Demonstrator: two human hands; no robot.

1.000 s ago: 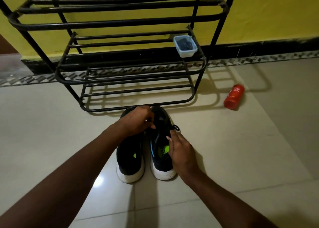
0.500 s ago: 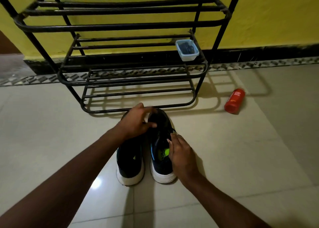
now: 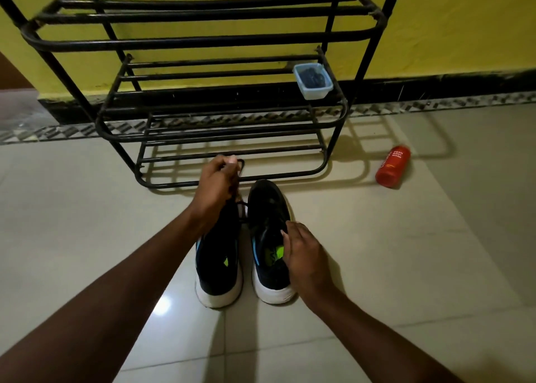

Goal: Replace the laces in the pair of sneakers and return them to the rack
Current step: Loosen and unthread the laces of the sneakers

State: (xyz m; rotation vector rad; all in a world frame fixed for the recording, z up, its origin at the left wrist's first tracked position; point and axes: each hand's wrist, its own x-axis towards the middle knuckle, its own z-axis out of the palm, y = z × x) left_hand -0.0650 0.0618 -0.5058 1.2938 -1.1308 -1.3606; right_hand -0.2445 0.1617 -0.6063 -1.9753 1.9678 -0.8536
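Note:
Two black sneakers with white soles stand side by side on the floor tiles, toes toward the rack: the left sneaker (image 3: 218,266) and the right sneaker (image 3: 268,217). My left hand (image 3: 216,186) is raised above the left sneaker's toe and pinches a black lace (image 3: 241,205), which runs down toward the shoes. My right hand (image 3: 304,255) rests on the right sneaker's opening, fingers curled at its tongue edge. The black metal shoe rack (image 3: 203,38) stands just beyond.
A small clear tub (image 3: 312,81) with dark contents sits on the rack's middle shelf at the right end. A red bottle (image 3: 392,167) lies on the floor to the right. A yellow wall with a black skirting is behind the rack.
My left hand has lifted up and away from the shoes, drawing the black lace out with it. My right hand stays on the right sneaker.

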